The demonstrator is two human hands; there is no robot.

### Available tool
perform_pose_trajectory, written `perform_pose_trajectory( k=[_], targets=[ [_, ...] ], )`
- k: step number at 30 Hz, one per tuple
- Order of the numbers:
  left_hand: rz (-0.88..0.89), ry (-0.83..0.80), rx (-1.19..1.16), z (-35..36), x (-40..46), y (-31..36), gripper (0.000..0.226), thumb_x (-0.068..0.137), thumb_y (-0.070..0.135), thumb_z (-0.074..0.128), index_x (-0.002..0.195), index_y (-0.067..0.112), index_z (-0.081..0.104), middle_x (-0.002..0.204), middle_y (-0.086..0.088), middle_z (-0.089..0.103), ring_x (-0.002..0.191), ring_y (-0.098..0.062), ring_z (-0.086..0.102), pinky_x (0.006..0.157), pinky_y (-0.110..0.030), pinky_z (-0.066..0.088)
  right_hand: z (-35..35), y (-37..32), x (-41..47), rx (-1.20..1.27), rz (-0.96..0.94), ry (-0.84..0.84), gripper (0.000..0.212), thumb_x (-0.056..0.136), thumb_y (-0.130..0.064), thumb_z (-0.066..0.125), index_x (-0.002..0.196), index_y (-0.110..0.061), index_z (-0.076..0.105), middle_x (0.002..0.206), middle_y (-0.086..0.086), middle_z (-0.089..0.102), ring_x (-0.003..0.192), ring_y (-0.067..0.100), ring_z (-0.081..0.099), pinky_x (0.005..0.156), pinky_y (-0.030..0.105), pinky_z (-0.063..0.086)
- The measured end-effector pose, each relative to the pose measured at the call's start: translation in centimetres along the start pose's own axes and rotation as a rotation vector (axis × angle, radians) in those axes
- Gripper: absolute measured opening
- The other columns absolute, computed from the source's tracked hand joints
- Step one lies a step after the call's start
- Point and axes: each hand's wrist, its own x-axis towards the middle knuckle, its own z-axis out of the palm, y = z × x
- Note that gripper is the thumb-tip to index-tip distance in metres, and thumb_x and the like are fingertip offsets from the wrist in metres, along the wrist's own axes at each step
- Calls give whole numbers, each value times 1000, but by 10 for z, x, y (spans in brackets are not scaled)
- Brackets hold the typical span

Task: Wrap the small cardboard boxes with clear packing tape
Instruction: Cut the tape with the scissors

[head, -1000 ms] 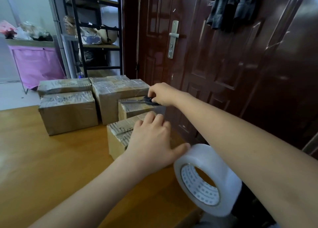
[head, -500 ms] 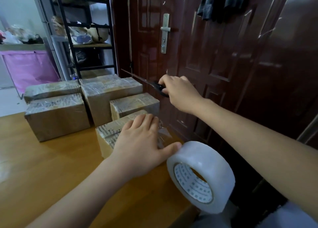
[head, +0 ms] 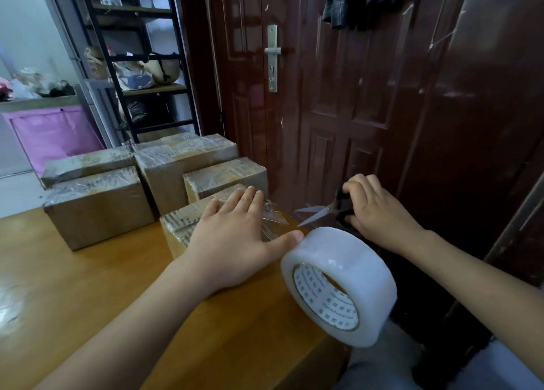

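My left hand (head: 235,239) presses flat on a small cardboard box (head: 179,227) at the right end of the wooden table (head: 88,295), fingers straight, thumb stretched toward the tape. A strip of clear tape (head: 273,216) runs off the box's right side. A big roll of clear packing tape (head: 338,283) hangs at the table's right edge, just right of my thumb. My right hand (head: 376,213) grips black-handled scissors (head: 321,211); their blades are spread apart and point left at the strip.
Several taped cardboard boxes (head: 100,204) stand behind and left of the small box. A dark red door (head: 338,95) is close on the right. Black shelving (head: 141,66) and a pink bin (head: 56,133) stand behind the table.
My right hand picked the scissors up from the box behind, swung them right and down, and now holds them beside the tape strip with the blades spread. My left hand stays on the box.
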Motion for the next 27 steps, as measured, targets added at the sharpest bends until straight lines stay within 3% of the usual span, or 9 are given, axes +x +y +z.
perform_pose_trajectory(
  k=[7, 14, 22, 27],
  targets=[
    [-4, -2, -8, -1, 0, 1, 127, 51, 89, -11, 156, 19, -2, 164, 2, -5, 150, -13, -8, 121, -39, 0, 10, -8, 13, -138, -52, 120, 54, 66, -3, 81, 105, -6, 44, 93, 18, 55, 77, 29, 41, 57, 44, 49],
    [0, 5, -8, -1, 0, 1, 126, 52, 88, -10, 156, 18, 1, 164, 0, -2, 150, -14, -5, 121, -40, 1, 5, -11, 16, -93, -71, 205, 51, 64, 2, 80, 101, -7, 46, 89, 17, 56, 80, 24, 35, 57, 39, 48],
    [4, 10, -7, 0, 1, 0, 126, 53, 88, -9, 157, 17, 2, 164, -1, -1, 150, -15, -5, 121, -42, 2, 3, -2, 24, -156, -145, 263, 15, 81, -10, 41, 96, -10, 43, 82, 18, 55, 77, 25, 36, 54, 40, 47],
    [5, 12, -2, 0, 1, 0, 126, 53, 88, -10, 156, 17, 2, 164, -1, -2, 150, -15, -5, 121, -41, 2, 1, -1, 25, -180, -169, 294, 13, 82, -6, 41, 94, -10, 42, 79, 17, 55, 75, 24, 35, 52, 39, 44]
  ],
)
